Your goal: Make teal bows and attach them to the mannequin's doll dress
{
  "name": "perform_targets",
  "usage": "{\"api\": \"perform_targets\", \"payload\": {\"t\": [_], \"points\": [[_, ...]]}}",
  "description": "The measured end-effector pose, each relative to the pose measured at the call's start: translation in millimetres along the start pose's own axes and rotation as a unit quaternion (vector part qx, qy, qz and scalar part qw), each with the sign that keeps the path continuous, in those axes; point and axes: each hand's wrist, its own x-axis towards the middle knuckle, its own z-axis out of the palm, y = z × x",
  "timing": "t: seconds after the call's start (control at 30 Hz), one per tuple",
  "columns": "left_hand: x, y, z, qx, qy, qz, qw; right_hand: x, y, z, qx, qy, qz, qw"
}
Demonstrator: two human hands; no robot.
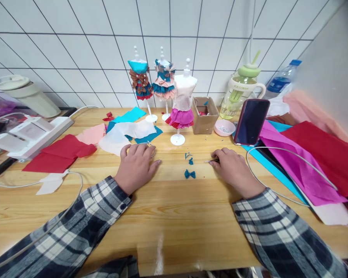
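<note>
My left hand (137, 164) lies palm down on the wooden table, fingers spread and thumb out. A thin looped object, partly hidden, shows behind its fingertips, close to a crumpled white paper piece (124, 135). My right hand (234, 170) rests on the table with fingers curled round dark tweezers (213, 160), whose silver tip points left. Between the hands lie a teal paper bow (190, 174), a smaller teal piece (190, 161) and thin teal scraps (188, 155). Behind them stands a white mini dress form (185, 90) with a magenta ruffled skirt (180, 117).
Two dressed mini forms (139, 79) (163, 79) stand behind. A cardboard box (204, 125), pink bowl (224, 128), propped phone (251, 121) and green-lidded jug (240, 90) are at back right. Coloured paper sheets (304, 166) and a cable lie right; red paper (58, 152) and a power strip (37, 135) left.
</note>
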Motion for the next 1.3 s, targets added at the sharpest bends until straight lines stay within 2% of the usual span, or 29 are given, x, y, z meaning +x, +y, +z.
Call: {"api": "perform_targets", "payload": {"t": [0.13,0.27,0.47,0.6,0.67,0.73,0.77,0.8,0.87,0.97,1.1,1.2,1.3], "points": [[-1,7,-3.6,-0.061,-0.046,0.057,0.995,0,-4,-8,0.014,0.044,-0.054,0.997],[-1,6,-0.2,-0.114,-0.089,0.072,0.987,6,3,-7,0.069,0.007,-0.075,0.995],[-1,6,1.7,-0.151,-0.099,0.068,0.981,12,7,3,0.103,-0.021,-0.082,0.991],[-2,7,1.5,-0.164,-0.086,0.062,0.981,9,9,-5,0.138,0.005,-0.07,0.988],[-3,5,1.6,-0.171,-0.083,0.065,0.98,2,14,-15,0.199,-0.048,-0.076,0.976],[-4,3,2.4,-0.179,-0.088,0.075,0.977,-6,22,-23,0.263,-0.182,-0.099,0.942],[-3,3,3.2,-0.184,-0.093,0.081,0.975,-9,26,-24,0.274,-0.228,-0.113,0.928],[-2,3,4.6,-0.191,-0.098,0.085,0.973,-12,29,-24,0.266,-0.239,-0.121,0.926],[3,8,8.8,-0.209,-0.108,0.088,0.968,-12,31,-18,0.224,-0.204,-0.121,0.945],[15,24,17.2,-0.237,-0.113,0.074,0.962,-5,27,-5,0.169,-0.128,-0.085,0.974],[28,45,22.6,-0.25,-0.135,0.058,0.957,0,13,0,0.142,-0.053,-0.047,0.987],[30,47,20.8,-0.268,-0.169,0.051,0.947,1,4,-2,0.151,-0.022,-0.115,0.981],[28,46,20.5,-0.287,-0.191,0.053,0.937,2,-2,0,0.133,-0.02,-0.163,0.977]]}}
